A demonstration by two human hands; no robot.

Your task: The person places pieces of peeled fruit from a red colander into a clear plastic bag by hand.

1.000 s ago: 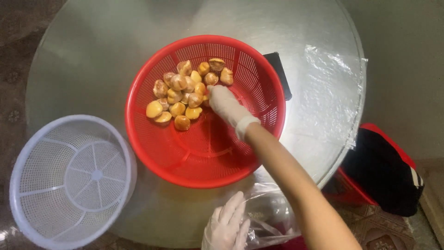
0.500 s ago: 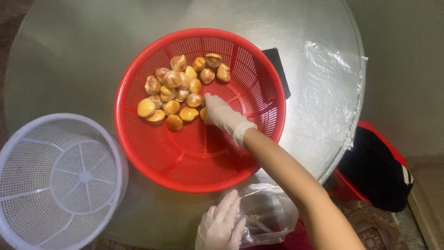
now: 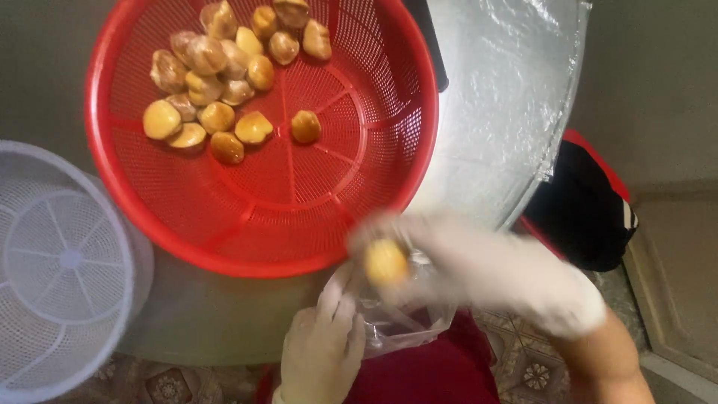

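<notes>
Head view looked straight down on a round grey worktop [image 3: 493,112] covered with clear plastic film. At the far left stood a white round plastic strainer basket [image 3: 60,277], partly cut off by the frame edge and hanging over the worktop's near rim. Just beside it, touching or nearly so, sat a large red round plastic colander [image 3: 314,194]. A heap of small yellow-brown rounded pieces [image 3: 217,82] lay in its far left part, and one piece [image 3: 305,126] lay a little apart from the heap, nearer the middle.

Below the red colander's near rim, the left hand [image 3: 321,352], in a thin pale glove, gripped the edge of a clear plastic bag [image 3: 404,322] and held its mouth open off the edge of the worktop. Just right of it, the right hand [image 3: 486,269], also gloved and blurred by motion, pinched a single yellow rounded piece [image 3: 385,262] between its fingertips, directly over the bag's mouth. A red cloth [image 3: 434,374] showed beneath the bag. Further right, on the patterned tile floor [image 3: 531,366], lay a black and red bag [image 3: 591,202], well apart from the hands.
</notes>
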